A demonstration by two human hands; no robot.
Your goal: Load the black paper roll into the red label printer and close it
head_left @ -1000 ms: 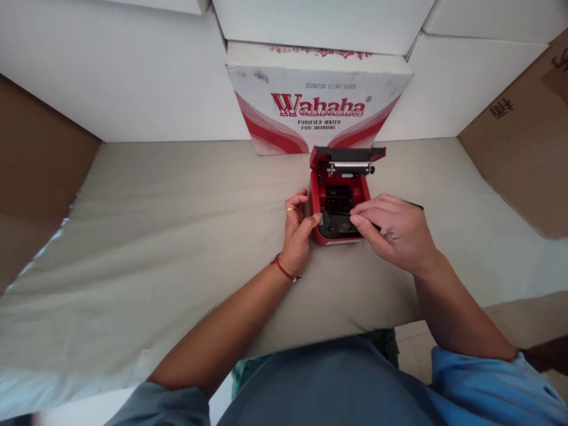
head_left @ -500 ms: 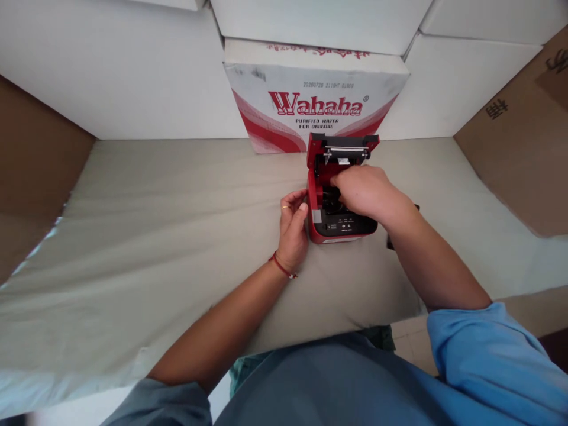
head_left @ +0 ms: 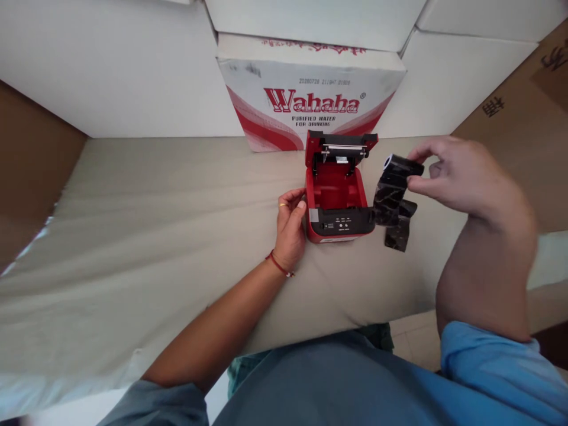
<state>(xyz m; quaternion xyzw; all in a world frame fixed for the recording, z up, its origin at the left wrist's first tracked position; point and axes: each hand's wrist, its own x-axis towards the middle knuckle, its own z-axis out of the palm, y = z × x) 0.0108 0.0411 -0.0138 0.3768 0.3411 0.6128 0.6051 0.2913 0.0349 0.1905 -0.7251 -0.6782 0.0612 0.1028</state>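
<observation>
Head: roll (head_left: 402,167) crosswise, open end left

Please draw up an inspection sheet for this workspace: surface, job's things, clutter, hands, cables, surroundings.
Surface: pale, wrinkled cloth.
Job's things: red device with its lid raised and red interior showing; black patterned roll with a pale core and a strip hanging down.
Clutter: another black patterned piece right of the device; whether it joins the strip is unclear.
Hands: left hand at the device's left side; right hand pinching the roll, right of the device.
Cables: nothing seen.
Surroundings: Wahaha carton behind the device, white boxes around it, brown cardboard at both sides.
</observation>
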